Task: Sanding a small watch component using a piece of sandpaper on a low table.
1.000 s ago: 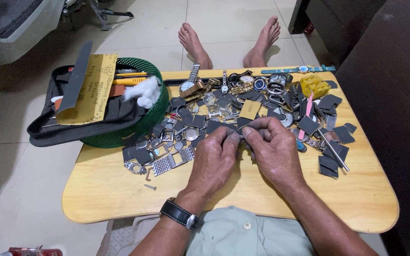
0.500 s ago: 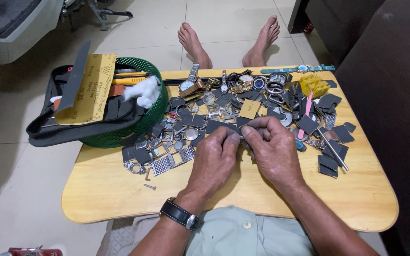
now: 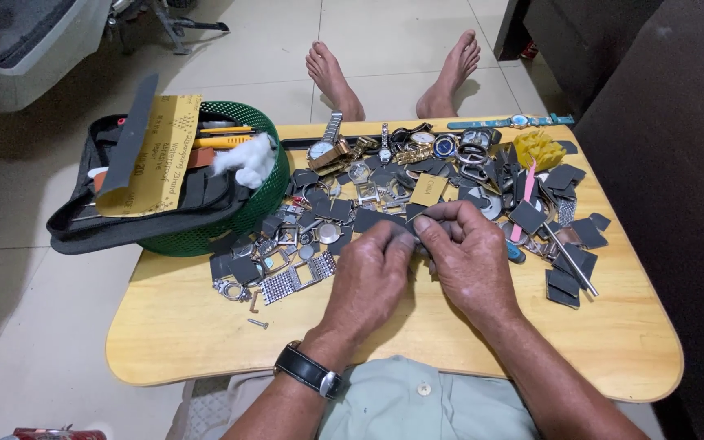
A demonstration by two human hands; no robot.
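My left hand (image 3: 366, 277) and my right hand (image 3: 468, 257) meet fingertip to fingertip over the middle of a small wooden table (image 3: 205, 334). Together they pinch a dark grey sandpaper piece (image 3: 376, 220), held low above the table. What else sits between the fingertips is hidden. A black-strapped wristwatch (image 3: 310, 371) is on my left wrist. Just beyond my fingers lies a dense pile of watch cases, metal bracelets and dark paper squares (image 3: 417, 175).
A green mesh basket (image 3: 262, 191) at the table's left holds a black tool pouch (image 3: 124, 220), a yellow sandpaper sheet (image 3: 152, 155) and white cotton (image 3: 242, 159). Two loose screws (image 3: 256, 314) lie near the front left. My bare feet (image 3: 393, 73) rest on the tiled floor beyond.
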